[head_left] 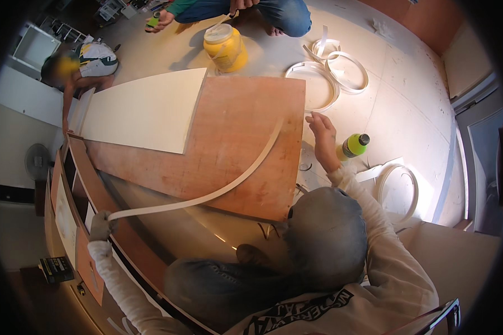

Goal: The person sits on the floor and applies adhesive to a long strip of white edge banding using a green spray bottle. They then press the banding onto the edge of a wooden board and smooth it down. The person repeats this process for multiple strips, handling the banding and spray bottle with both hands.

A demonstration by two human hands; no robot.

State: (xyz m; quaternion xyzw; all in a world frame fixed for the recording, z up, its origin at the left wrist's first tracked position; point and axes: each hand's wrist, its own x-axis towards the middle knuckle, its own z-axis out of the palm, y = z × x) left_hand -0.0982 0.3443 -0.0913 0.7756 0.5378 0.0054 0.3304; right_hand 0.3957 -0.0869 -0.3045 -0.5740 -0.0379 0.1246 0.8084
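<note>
My left hand (101, 226), in a grey glove, is closed on one end of a long pale edging strip (223, 191). The strip curves up and right across a reddish-brown plywood board (246, 117), its far end over the board's right part. My right hand (322, 137) is raised just past the board's right edge. Its fingers are stretched out, and I see nothing held in them. Close beside the right wrist stands a green bottle (353, 146) with a dark cap. A cream-coloured panel (148, 109) lies on the board's far left part.
Coils of white strip (338, 92) lie on the floor at the upper right, with another coil (381, 192) lower right. A yellow bucket (226, 50) stands beyond the board. One person crouches at the far left; another, at the top, holds a small green object (153, 20).
</note>
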